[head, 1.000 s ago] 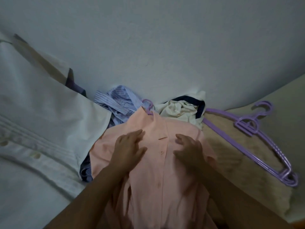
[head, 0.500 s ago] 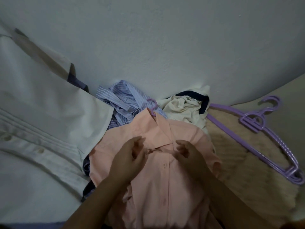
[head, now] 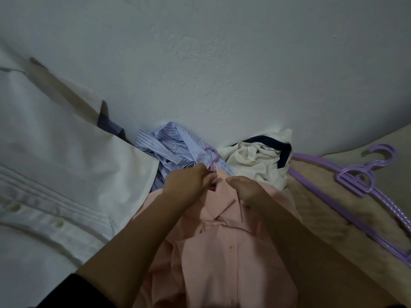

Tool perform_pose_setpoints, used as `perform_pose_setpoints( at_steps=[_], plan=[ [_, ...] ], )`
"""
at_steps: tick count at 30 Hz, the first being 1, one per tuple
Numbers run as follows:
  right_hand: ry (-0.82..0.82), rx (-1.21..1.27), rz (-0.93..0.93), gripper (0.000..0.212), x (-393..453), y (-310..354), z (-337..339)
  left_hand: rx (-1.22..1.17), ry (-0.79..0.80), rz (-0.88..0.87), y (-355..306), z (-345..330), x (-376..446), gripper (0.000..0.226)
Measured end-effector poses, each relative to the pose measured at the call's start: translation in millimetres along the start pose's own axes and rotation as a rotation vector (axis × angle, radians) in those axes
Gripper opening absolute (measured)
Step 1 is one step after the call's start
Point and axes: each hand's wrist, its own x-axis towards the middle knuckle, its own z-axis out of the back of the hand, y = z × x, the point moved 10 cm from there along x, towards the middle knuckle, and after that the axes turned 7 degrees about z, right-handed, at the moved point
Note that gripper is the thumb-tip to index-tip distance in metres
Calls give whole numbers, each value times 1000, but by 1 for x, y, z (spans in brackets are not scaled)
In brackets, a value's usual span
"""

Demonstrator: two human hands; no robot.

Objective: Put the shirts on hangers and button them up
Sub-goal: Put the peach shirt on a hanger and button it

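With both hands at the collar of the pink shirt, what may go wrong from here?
1. The left hand grips the hanger neck; pulling may slide the pink shirt off.
2. The right hand holds the collar; a tug could skew it.
3. The striped shirt lies under the hook and may snag.

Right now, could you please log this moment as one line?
left hand: grips hanger hook | right hand: holds collar | pink shirt: on hanger

You had crumpled blue striped shirt (head: 164,143) and cream garment (head: 255,158) blocking ahead; purple plastic hangers (head: 364,187) crowded right.
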Motion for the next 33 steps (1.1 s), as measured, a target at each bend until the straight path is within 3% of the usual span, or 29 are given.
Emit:
perform_pose_setpoints(
  at_steps=[3, 7, 13, 16, 19, 21, 27, 31, 33],
  plan=[
    [40, 184, -16, 8, -2, -2, -12, -150, 123, 60, 12, -15, -3, 30],
    [141, 151, -1, 48, -1, 3, -23, -415, 90, 27, 15, -13, -13, 22],
    [233, 159, 61, 69, -20, 22, -15, -285, 284, -39, 7, -6, -29, 39],
    [259, 218, 23, 65, -36, 25, -7, -398, 362, -3, 14, -4, -36, 41],
    [248, 374, -33, 55, -54, 21, -1, -621, 379, 136, 33, -3, -45, 42],
    [290, 500, -70, 52, -66, 22, -4, -891, 413, 259, 41, -5, -56, 48],
    [334, 741, -115, 65, -94, 24, -8, -1580, 584, 424, 36, -20, -87, 66],
    [167, 1093, -141, 47, -104, 25, 1, -2028, 648, 483, 39, -35, -96, 58],
    [63, 1153, -185, 48, -107, 14, 4, -2151, 638, 487, 43, -46, -98, 72]
  ],
)
